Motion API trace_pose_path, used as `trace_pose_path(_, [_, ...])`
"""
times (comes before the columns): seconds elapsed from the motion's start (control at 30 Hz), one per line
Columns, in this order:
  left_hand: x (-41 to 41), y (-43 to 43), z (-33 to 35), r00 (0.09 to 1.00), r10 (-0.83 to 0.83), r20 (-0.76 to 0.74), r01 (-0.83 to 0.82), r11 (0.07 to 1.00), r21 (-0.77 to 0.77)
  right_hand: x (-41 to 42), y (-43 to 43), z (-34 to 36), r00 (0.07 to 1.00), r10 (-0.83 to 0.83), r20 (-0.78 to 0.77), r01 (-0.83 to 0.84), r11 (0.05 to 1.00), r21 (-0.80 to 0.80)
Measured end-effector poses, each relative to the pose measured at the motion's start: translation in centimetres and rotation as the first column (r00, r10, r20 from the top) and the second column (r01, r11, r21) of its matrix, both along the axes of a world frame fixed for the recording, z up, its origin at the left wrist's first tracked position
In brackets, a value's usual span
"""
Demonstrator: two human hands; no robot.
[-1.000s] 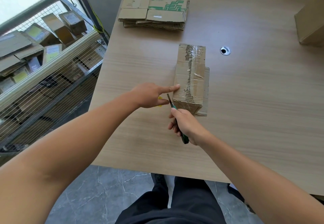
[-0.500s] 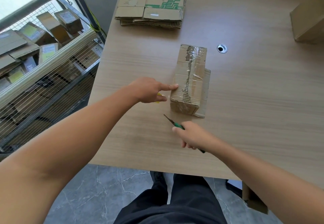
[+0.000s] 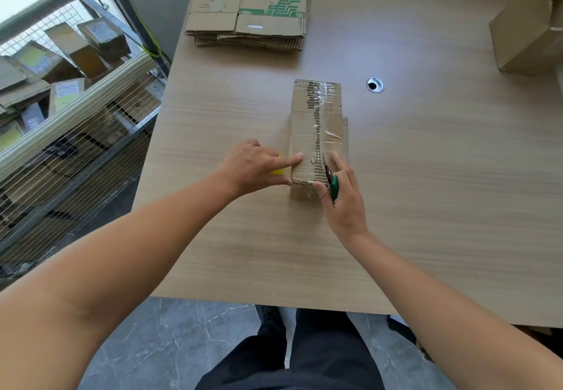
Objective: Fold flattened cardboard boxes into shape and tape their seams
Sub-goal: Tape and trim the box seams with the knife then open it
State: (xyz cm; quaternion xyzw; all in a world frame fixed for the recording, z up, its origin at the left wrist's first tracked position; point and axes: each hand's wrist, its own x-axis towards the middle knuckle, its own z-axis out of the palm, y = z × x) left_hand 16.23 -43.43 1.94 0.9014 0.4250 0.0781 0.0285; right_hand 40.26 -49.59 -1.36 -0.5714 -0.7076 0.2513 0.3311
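- The folded brown cardboard box [image 3: 315, 133] lies on the pale wood-grain desk [image 3: 441, 206]. Its long axis runs straight away from the person, and a strip of clear tape [image 3: 320, 115] follows that axis along the top seam.
- The box's near end sits between the two hands, and both touch it there. The far end is well beyond either.
- The left hand [image 3: 254, 168] is at the near left edge, with its index finger straight on the top face and its thumb against the left wall lower down. The other fingers curl over a small yellow object [image 3: 277, 172]; whether they hold it cannot be told.
- The right hand [image 3: 345, 199] is at the near right corner, its fingers gripping a green-handled cutting tool [image 3: 334, 184]. Its index finger stretches forward onto the top face.
- The tool's dark blade points away from the person. It lies over the near end of the seam, roughly in line with the tape.
- This looks like finishing the seam at the near end. To trim the tape, the blade would need to work crosswise to the box's long axis while the left index finger steadies the opposite side.
- The blade is close to the right index finger, which is the likely hazard.
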Motion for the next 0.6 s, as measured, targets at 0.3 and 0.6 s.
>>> trace_pose_path(0.3, [6.6,-4.0,1.0,0.919,0.354,0.173,-0.323,0.928,-0.187,1.4,1.3,1.6,0.985,-0.171,-0.031,0.173,0.981,0.091])
trace_pose_path(0.6, [-3.3,-1.4,3.7,0.881,0.468,-0.075,-0.457,0.798,-0.394,4.9,2.4,1.4,0.97,0.169,0.175,-0.182,0.981,0.062])
